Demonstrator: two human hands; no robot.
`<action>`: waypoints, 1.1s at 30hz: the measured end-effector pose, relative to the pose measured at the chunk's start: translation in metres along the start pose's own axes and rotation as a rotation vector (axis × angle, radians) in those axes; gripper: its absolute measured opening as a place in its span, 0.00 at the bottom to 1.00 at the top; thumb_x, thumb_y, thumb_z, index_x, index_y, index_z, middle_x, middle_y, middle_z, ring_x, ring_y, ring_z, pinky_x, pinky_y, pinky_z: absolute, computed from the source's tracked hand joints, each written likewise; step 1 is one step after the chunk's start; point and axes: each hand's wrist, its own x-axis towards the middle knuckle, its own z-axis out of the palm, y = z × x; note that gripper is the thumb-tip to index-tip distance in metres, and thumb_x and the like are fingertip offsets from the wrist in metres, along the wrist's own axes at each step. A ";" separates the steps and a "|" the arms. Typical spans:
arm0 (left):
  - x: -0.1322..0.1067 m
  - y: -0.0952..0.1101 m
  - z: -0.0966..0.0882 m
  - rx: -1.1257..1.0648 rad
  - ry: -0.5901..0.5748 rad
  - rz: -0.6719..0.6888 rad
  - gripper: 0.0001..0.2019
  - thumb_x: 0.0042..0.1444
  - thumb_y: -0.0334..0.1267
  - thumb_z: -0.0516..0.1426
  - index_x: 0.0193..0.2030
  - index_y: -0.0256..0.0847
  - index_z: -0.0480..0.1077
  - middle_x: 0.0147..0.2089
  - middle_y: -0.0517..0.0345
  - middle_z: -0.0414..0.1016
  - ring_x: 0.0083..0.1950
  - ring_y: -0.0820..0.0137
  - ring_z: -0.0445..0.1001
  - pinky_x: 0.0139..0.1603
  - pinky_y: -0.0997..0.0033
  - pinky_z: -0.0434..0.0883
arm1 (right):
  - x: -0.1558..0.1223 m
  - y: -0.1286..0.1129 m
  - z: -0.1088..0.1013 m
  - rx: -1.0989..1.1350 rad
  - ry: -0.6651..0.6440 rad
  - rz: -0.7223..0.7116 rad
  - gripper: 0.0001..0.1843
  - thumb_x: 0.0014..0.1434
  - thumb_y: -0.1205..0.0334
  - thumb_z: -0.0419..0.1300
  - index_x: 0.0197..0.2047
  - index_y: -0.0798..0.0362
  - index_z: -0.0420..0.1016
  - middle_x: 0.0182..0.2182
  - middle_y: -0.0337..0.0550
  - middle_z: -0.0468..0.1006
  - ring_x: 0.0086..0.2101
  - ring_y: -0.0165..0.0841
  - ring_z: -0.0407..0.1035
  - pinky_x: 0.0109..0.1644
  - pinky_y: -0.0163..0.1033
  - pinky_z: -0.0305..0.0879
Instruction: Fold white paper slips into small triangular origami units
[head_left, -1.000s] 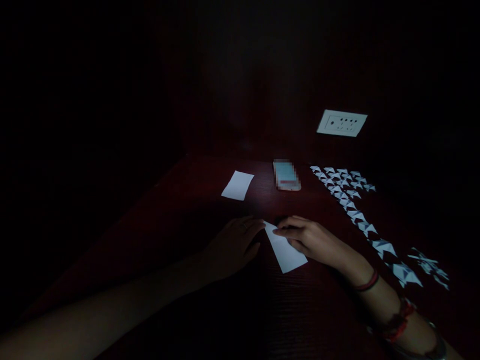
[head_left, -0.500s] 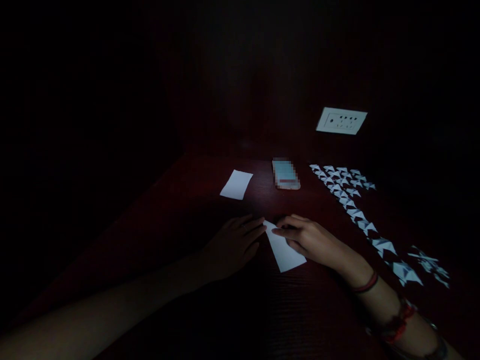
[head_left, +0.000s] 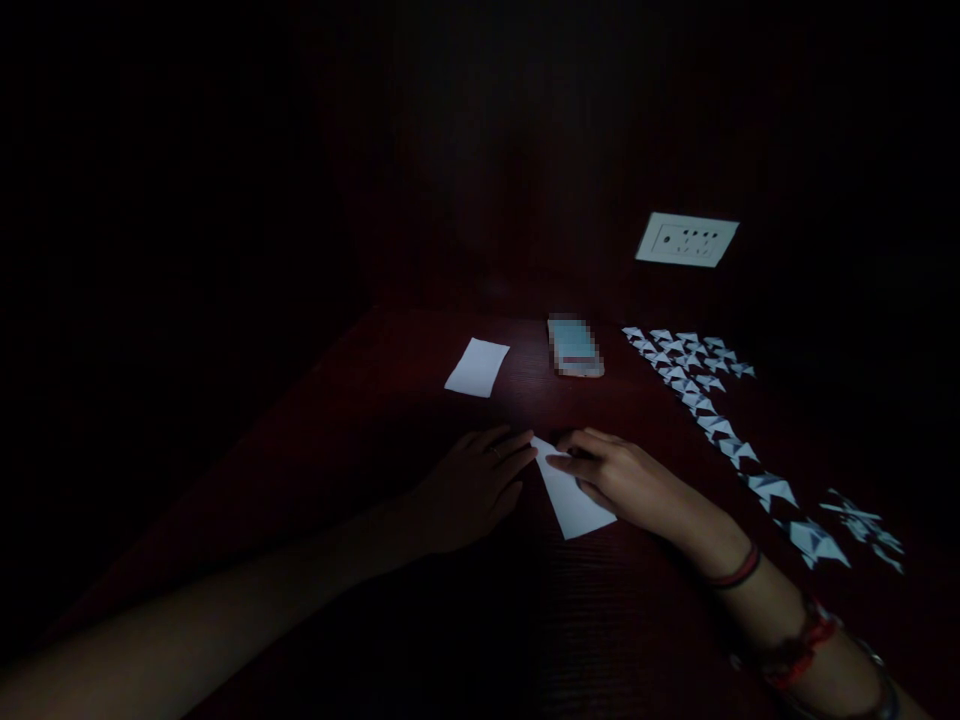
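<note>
A white sheet of paper (head_left: pixel 576 508) lies slanted on the dark red table in front of me. My left hand (head_left: pixel 472 485) is flat beside it, fingers stretched out, with the fingertips at the sheet's upper left corner. From the right, my right hand (head_left: pixel 611 470) bends over the sheet, its index finger and thumb on the paper and the other fingers curled. The sheet's upper right edge is hidden under this hand. A second white sheet (head_left: pixel 478 368) lies apart, farther back on the table.
A phone (head_left: pixel 574 347) with a blurred screen lies at the back. Rows of folded white paper pieces (head_left: pixel 716 425) run down the right side, with a small heap of paper strips (head_left: pixel 862 525) near them. A socket plate (head_left: pixel 687 240) is on the back wall. The surroundings are very dark.
The whole view has shifted slightly, so things sit a little farther right and higher. Both hands keep nearly the same pose on the sheet.
</note>
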 end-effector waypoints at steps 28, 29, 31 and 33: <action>0.005 -0.003 0.001 -0.063 0.048 0.032 0.19 0.56 0.37 0.46 0.55 0.42 0.55 0.58 0.58 0.54 0.56 0.62 0.53 0.55 0.58 0.53 | 0.012 0.000 0.002 0.069 -0.023 0.083 0.26 0.49 0.79 0.47 0.50 0.53 0.65 0.41 0.46 0.68 0.44 0.34 0.61 0.47 0.40 0.61; 0.005 -0.003 0.001 -0.063 0.046 0.030 0.19 0.56 0.38 0.46 0.55 0.42 0.55 0.58 0.58 0.54 0.56 0.62 0.52 0.55 0.58 0.53 | 0.012 0.001 0.002 0.066 -0.028 0.085 0.25 0.49 0.79 0.47 0.50 0.53 0.65 0.41 0.46 0.68 0.43 0.33 0.61 0.47 0.40 0.62; 0.005 -0.004 0.002 -0.061 0.047 0.031 0.19 0.56 0.38 0.45 0.55 0.42 0.55 0.58 0.57 0.54 0.56 0.61 0.52 0.55 0.57 0.53 | 0.012 0.003 0.003 0.071 -0.029 0.085 0.25 0.49 0.79 0.47 0.50 0.53 0.64 0.40 0.45 0.68 0.42 0.33 0.62 0.46 0.39 0.62; 0.005 -0.004 0.002 -0.060 0.045 0.034 0.19 0.56 0.38 0.45 0.55 0.42 0.55 0.59 0.56 0.53 0.57 0.61 0.52 0.55 0.57 0.53 | 0.011 0.005 0.004 0.074 -0.023 0.090 0.25 0.49 0.79 0.47 0.50 0.53 0.64 0.40 0.46 0.67 0.42 0.33 0.62 0.46 0.39 0.62</action>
